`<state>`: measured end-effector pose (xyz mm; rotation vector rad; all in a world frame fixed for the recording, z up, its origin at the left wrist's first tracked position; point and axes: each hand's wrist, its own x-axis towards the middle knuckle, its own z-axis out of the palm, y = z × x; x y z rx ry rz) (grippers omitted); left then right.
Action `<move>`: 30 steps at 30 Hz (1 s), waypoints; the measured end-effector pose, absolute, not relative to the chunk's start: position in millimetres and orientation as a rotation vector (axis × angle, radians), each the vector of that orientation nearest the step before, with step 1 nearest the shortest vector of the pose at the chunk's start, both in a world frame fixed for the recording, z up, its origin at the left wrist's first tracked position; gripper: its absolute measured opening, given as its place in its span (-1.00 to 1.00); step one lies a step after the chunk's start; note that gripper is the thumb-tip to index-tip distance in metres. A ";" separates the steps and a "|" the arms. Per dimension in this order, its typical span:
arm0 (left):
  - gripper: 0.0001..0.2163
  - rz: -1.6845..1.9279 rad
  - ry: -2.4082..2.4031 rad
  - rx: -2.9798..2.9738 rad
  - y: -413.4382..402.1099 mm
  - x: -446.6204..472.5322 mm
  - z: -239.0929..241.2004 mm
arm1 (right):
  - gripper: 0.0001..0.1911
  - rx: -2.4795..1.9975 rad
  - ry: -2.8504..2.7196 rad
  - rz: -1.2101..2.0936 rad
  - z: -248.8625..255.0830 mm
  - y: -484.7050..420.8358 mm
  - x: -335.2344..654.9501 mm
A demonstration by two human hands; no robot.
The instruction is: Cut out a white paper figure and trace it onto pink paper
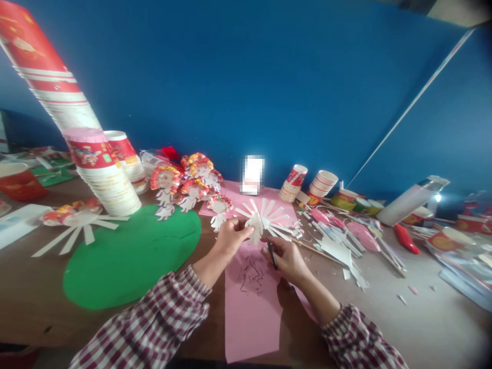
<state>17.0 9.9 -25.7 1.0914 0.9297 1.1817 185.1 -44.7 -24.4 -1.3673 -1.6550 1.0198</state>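
Observation:
My left hand (231, 233) pinches a small white paper animal cutout (254, 229) between thumb and fingers, above the pink paper. In my right hand (286, 259) is a slim black pen-like tool (272, 256), its thin tip at the cutout's right side. Whether the tip touches it I cannot tell. Right behind the cutout, a white paper cup cut into spread strips (273, 212) fans out. Below my hands lies a long pink paper (251, 323) with dark scribbled strokes. Several finished lion-like paper figures (192, 192) with red and yellow manes lie to the left.
A tall leaning stack of paper cups (109, 184) stands on a green paper oval (134, 266) at left. Another strip-cut cup (82, 220) lies nearby. Shorter cup stacks (322, 185) stand by the blue wall. Paper scraps (336, 248), sticks and a red tube (406, 239) litter the right side.

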 end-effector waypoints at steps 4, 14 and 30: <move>-0.80 1.174 0.920 1.093 9.9 17.3 -25.5 | -0.56 -1.380 -1.650 1.027 -24.3 -44.9 185.0; -0.80 1.183 0.953 1.114 9.9 16.9 -26.8 | -0.56 -1.377 -1.656 1.027 -24.3 -45.7 184.7; -0.75 1.165 0.969 1.088 8.7 17.2 -24.0 | -0.62 -1.393 -1.683 0.977 -25.8 -44.7 186.3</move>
